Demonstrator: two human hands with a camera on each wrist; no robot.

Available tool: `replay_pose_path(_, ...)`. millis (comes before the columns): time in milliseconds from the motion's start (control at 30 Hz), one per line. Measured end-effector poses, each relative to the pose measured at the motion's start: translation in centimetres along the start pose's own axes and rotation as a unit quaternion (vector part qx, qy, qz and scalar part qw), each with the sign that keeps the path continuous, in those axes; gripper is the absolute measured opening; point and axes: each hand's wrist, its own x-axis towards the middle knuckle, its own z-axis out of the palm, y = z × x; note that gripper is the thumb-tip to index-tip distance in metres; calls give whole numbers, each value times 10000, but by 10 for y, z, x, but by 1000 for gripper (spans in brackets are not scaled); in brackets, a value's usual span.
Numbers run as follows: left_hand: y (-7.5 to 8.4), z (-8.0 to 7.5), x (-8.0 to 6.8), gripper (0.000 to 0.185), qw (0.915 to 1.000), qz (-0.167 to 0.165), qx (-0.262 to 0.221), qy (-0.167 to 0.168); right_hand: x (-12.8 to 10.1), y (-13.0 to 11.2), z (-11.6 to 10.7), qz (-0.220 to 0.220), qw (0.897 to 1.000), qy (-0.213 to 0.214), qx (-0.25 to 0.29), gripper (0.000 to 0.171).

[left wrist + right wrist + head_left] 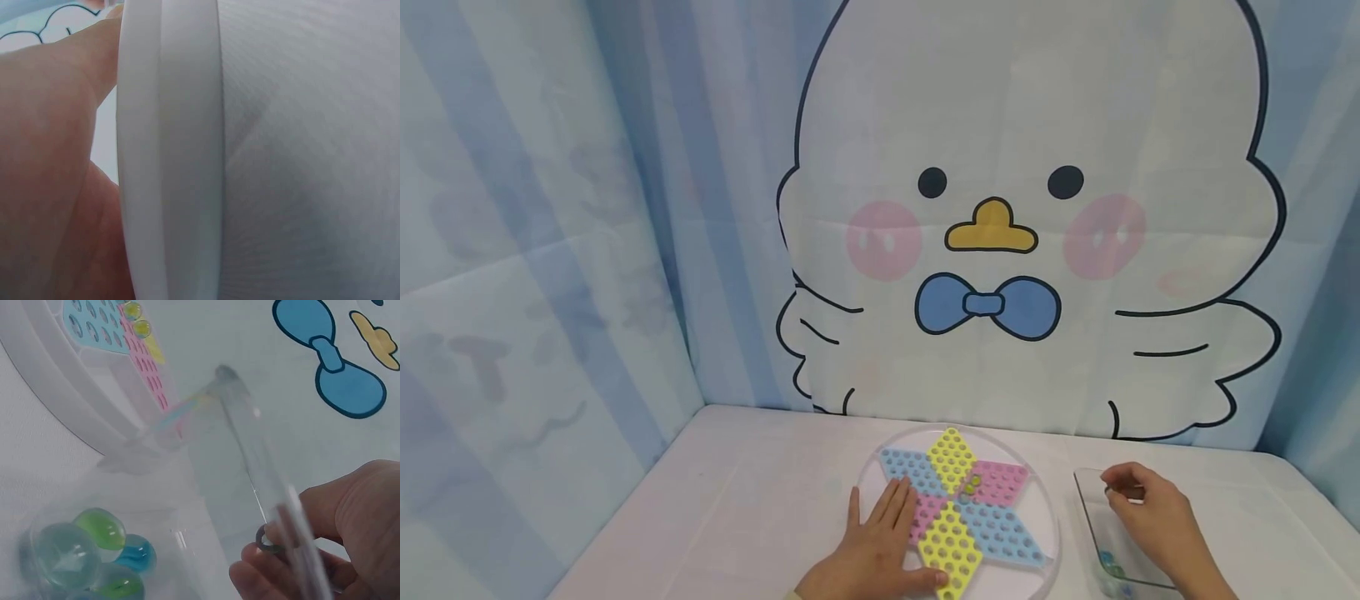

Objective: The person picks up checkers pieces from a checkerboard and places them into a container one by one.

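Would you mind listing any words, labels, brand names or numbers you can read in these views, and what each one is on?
There is no readable text in any view.
Game board: only coloured diamonds with holes, no lettering.
Clear tray with marbles: no label.
Backdrop: a cartoon chick with a bow tie, no words.

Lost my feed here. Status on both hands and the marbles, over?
Left hand flat on the star board. Right hand pinching a marble over the clear tray. Two marbles on board. Nothing blocking.
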Motion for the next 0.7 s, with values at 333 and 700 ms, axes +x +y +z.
replay_pose_path(333,0,0,0,110,10000,-11,-75,-10,6,6,2,342,9984,-448,-62,22)
replay_pose_path(700,2,-1,-1,109,10000,-27,37,19,8,9,2,368,9958,-822,-137,20)
